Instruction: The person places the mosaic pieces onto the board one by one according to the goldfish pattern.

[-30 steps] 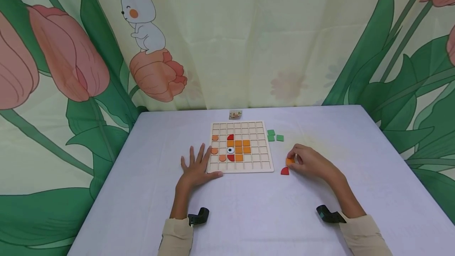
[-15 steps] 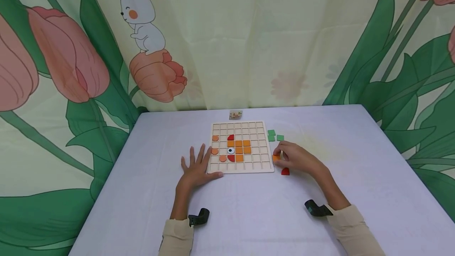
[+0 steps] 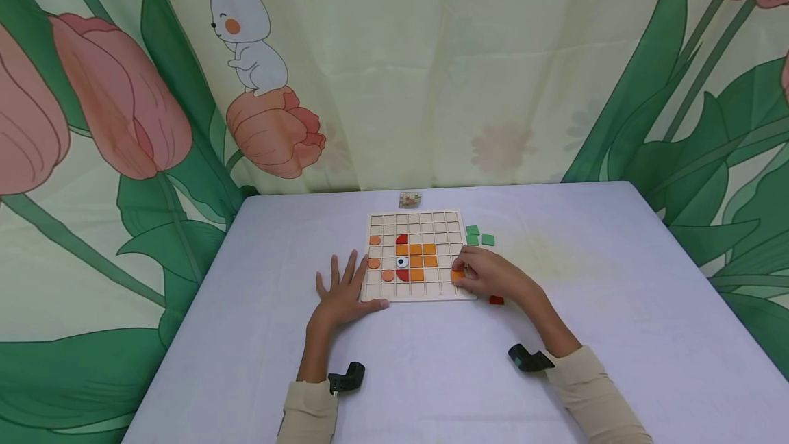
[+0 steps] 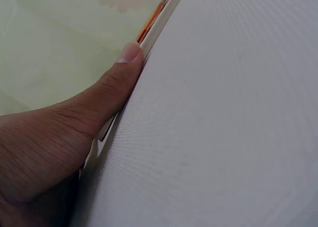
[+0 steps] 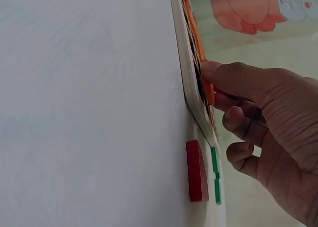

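My right hand pinches an orange tile between thumb and fingers, over the right side of a pale wooden grid board. In the right wrist view the orange tile is tilted up from the board's surface; its full outline is partly hidden by the fingers. My left hand lies with fingers spread at the board's left edge, its thumb along the near edge. Orange square tiles, red curved pieces, salmon discs and a white eye piece sit in the grid.
Several green square tiles lie right of the board. A red piece lies near its front right corner, partly hidden by the right hand in the head view. Behind the board is a small patterned item on the white tablecloth.
My right hand has carried the orange tile leftward from beside the red piece to over the board's right side. The left hand has stayed in place.
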A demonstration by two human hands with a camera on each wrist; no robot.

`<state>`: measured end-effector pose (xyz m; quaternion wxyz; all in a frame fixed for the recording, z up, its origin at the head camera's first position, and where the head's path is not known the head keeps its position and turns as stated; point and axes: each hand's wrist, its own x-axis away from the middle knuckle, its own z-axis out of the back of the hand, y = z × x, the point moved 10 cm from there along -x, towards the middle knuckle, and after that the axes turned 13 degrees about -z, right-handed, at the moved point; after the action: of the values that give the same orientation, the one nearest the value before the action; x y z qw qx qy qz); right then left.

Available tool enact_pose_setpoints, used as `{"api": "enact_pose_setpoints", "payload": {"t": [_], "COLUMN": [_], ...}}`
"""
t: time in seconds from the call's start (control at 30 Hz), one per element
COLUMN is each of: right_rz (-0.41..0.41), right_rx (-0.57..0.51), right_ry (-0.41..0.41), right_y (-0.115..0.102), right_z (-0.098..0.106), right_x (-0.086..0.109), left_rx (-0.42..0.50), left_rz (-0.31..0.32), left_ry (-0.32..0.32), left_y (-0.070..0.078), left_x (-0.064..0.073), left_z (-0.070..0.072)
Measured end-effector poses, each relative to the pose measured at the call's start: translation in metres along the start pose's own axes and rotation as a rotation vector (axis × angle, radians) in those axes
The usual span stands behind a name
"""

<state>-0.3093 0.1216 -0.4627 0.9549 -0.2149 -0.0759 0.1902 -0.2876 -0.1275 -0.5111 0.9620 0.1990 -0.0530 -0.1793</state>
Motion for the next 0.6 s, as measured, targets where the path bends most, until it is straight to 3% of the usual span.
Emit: {"api": "enact_pose_setpoints", "payload": {"t": [0.27,0.6], "right_rz": [0.071,0.063], "right_rx": [0.021,0.035], "right_ry": [0.015,0.001], "right_y": [-0.02,-0.03], "right_z": [-0.005,-0.017], "right_x": [-0.011,-0.021], "left_rx": [0.012,0.012], "left_rz": [-0.004,0.002], "left_ry": [-0.007,-0.025], "left_y": [0.0,-0.002], "left_x": [0.0,0.0], "left_z": [0.001,-0.002]}}
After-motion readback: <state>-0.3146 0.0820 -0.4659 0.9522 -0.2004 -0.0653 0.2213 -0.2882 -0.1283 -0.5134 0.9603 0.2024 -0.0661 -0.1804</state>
